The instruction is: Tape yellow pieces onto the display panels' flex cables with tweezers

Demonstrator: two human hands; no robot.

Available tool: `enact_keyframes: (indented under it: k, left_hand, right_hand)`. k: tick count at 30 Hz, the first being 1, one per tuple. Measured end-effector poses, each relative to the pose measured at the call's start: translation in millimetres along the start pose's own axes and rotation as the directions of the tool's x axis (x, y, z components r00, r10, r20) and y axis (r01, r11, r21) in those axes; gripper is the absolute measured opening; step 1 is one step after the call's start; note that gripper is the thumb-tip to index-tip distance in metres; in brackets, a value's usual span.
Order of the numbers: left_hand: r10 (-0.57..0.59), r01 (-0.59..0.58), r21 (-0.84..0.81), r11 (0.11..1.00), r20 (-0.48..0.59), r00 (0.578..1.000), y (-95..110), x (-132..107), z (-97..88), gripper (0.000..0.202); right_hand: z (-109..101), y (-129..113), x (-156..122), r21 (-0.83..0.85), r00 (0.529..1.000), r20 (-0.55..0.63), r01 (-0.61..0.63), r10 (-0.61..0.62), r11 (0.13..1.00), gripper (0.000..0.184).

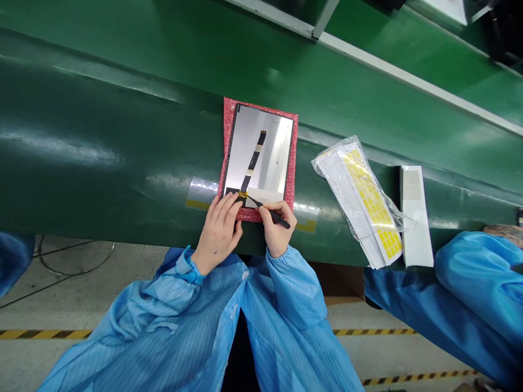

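Observation:
A tablet display panel, silver-backed with a dark rim, lies on a pink bubble-wrap bag. Along its back runs a black flex cable that ends low on the panel at a piece of yellow tape. My right hand grips black tweezers, whose tips meet the panel beside the tape. My left hand lies flat over the panel's lower left corner, fingers stretched out and fingertips close to the tape. It holds nothing.
To the right, a clear plastic bag contains white sheets with yellow stickers. Beside it lies a white strip. Clear sheets with yellow edges flank the panel. A co-worker's blue sleeve is at far right. A metal rail crosses the back.

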State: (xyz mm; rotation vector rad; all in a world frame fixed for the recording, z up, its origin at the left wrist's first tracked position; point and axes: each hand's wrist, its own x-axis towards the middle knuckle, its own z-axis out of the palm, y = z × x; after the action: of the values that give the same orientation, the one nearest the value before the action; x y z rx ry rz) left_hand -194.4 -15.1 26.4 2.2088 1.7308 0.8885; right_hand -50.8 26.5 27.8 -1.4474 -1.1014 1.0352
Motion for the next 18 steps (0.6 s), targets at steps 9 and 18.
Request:
enact_keyframes:
  k: [9, 18]
  left_hand:
    - [0.033, -0.067, 0.160, 0.985, 0.207, 0.978, 1.9, 1.7, -1.7, 0.060]
    - [-0.002, -0.054, 0.222, 0.974, 0.246, 0.969, 4.8, 3.7, -2.1, 0.056]
  right_hand:
    - [1.7, -1.7, 0.1, -0.020, 1.000, -0.009, 0.005, -0.005, 1.000, 0.012]
    - [3.5, -7.4, -8.2, -0.213, 0.950, 0.013, 0.308, -0.313, 0.927, 0.005]
